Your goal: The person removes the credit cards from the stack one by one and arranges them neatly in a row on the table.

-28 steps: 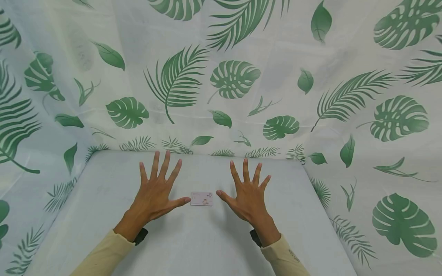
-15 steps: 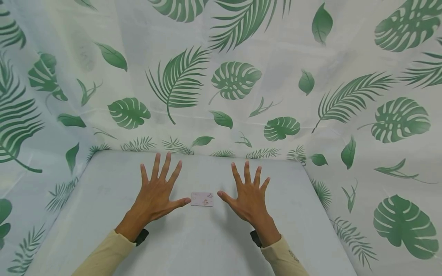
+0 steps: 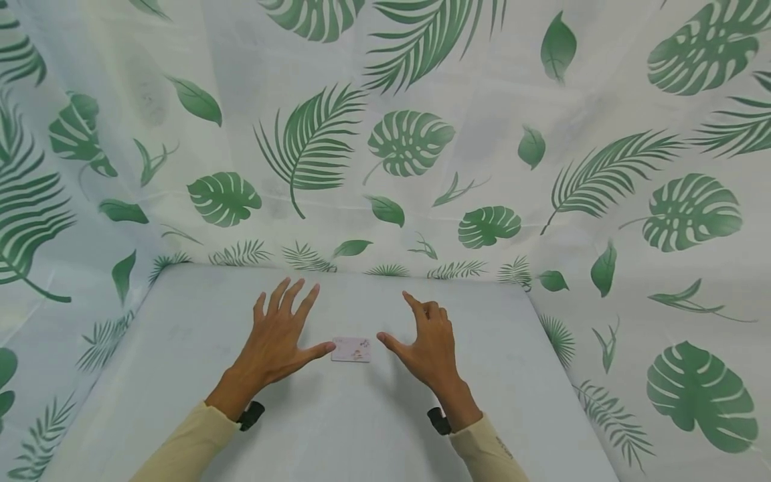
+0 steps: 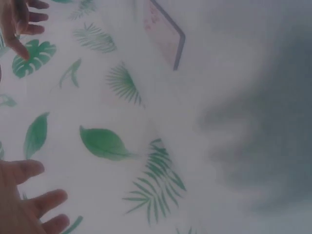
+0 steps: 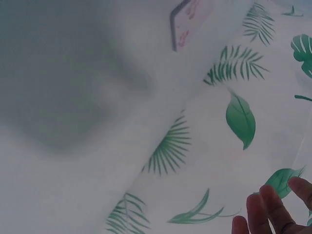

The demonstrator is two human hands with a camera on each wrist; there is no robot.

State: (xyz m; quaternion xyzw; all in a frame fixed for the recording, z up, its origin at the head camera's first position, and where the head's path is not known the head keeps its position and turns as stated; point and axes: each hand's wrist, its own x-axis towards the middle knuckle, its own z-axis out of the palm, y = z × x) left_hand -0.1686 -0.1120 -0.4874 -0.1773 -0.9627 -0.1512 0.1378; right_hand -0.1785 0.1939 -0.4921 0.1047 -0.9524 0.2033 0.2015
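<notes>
Empty on both sides: left grip (image 3: 277, 338) spread wide, fingers a little bent and thumb stretched to the right; right grip (image 3: 430, 341) partly folded, index finger pointing far, the other 3 fingers bent, thumb stretched to the left. Between the 2 thumbs, a pink card (image 3: 352, 351), lying flat with printed face up and long edges running left to right. At the card's left edge in the head view, left thumb tip, with contact hard to settle; just beside the right edge, right thumb, with a gap. Probably held in the air so as to leave the card uncovered, to judge by the soft shadows (image 4: 282, 112) cast below. Perhaps laid centrally, too, for equal reach from left and right, with the print plain to see.

Beneath, a pale worktop (image 3: 337, 435), smooth and slightly grey, narrowing toward the far edge. Beyond it, and rising on left and right as well, white sheeting (image 3: 337, 224) printed with green leaves, faintly creased, probably hung to screen off the rest of the room. Nearest, 2 cream sleeves (image 3: 187, 445) reaching in from the near side, with dark bands (image 3: 251, 415) at the wrists.
</notes>
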